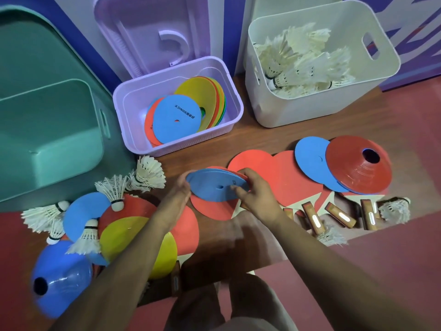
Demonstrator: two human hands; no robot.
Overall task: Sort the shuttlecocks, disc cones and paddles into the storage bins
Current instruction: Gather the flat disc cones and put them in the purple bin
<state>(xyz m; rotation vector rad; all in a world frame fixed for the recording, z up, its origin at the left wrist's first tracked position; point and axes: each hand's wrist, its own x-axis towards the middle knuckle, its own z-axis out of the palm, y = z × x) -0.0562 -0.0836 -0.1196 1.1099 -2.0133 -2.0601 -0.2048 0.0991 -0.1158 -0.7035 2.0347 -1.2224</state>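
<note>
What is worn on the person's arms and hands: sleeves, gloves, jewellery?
No sleeves show: both forearms are bare up to the frame's edge. The left hand and right hand wear no gloves, and no watch, bracelet or ring is visible.

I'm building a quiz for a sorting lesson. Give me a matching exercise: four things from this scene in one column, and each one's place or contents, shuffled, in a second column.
Things:
1. white bin
2. purple bin
3. blue disc
4. paddles

Places or contents:
A. lying on the wooden surface
B. shuttlecocks inside
C. gripped by the left hand and the right hand
D. disc cones inside

Pairs: 1-B, 2-D, 3-C, 4-A
</note>
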